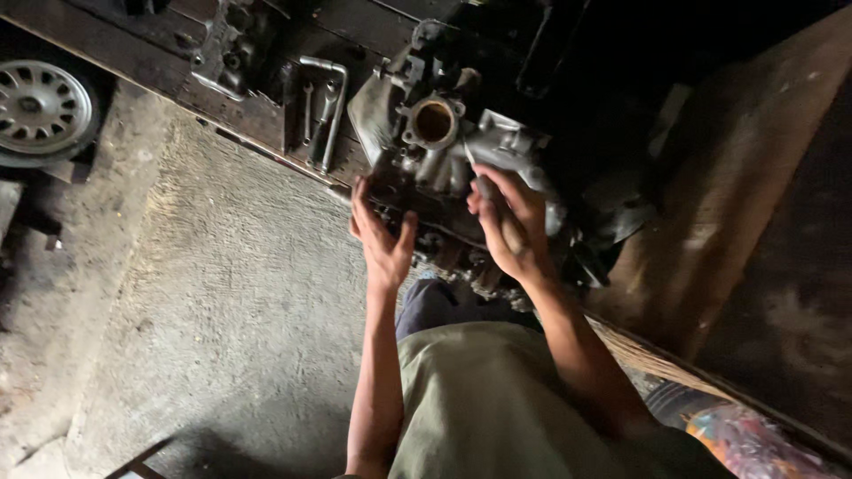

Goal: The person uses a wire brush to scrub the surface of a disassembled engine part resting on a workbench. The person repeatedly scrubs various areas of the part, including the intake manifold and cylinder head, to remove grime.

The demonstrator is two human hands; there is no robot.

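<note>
Engine block (479,168) sits on the dark wooden bench (133,49) at the far middle of the scene, its round brass-coloured port (433,121) facing up; wrenches (324,111) lie on the planks just left of it, and a car wheel (40,106) rests at the far left on the concrete floor (222,310); my left hand (382,238) presses flat on the near left edge of the casting, fingers (362,200) spread wide, gripping nothing; my right hand (508,222) has fingers (497,182) curled tight around a tool handle (497,213), its tip lost in shadow; I judge it best to keep the left palm bracing while turning squarely.
</note>
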